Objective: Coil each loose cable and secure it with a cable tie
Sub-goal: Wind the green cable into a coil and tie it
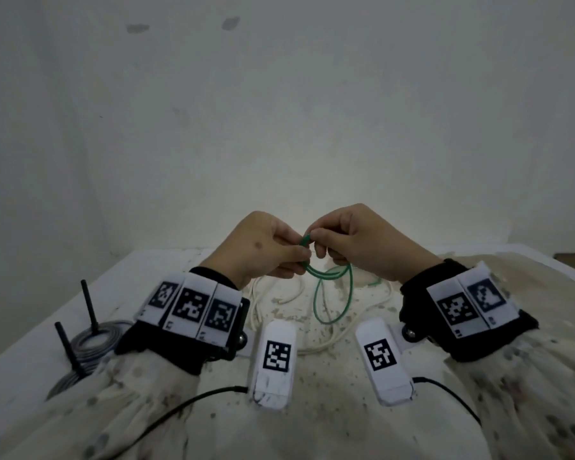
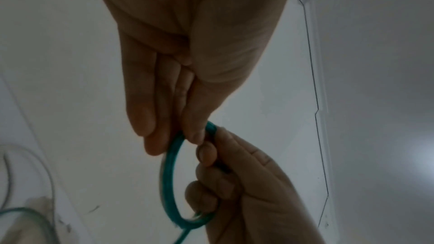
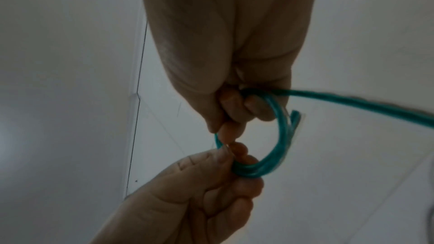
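Two hands: raised together above the table [image 1: 166, 270], fingertips meeting.
Left hand [image 1: 263, 247]: thumb and fingers curled, pinching the small green coil.
Right hand [image 1: 356, 240]: fingers curled round the same coil from the opposite side.
Green cable [image 1: 332, 293]: a few tight turns held between the hands; the rest hangs in loose loops down to the table.
White cable [image 1: 316, 346]: lying loose on the table beneath the hands.
Grey coils [image 1: 93, 340]: ringed on two black pegs [image 1: 88, 303], at the table's left.
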